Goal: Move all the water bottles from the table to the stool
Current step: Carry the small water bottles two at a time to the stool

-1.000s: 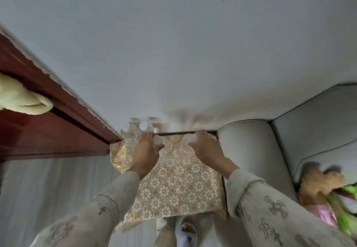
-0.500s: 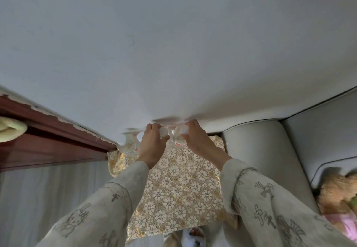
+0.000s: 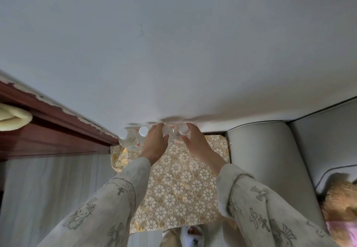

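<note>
Head view: the left hand [image 3: 154,142] and right hand [image 3: 195,142] each curl round an upright water bottle [image 3: 182,133] at the far edge of the gold-flowered desk [image 3: 173,185]; two more bottles [image 3: 128,138] stand just left of the left hand, by the wall

2 loose cream sleeves [image 3: 116,198], grey cross and cartoon-cat prints, bare hands

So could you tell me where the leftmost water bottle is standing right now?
In the head view, the leftmost water bottle stands at the far left corner of the patterned cloth, beside the wooden frame, left of the left hand.
</note>
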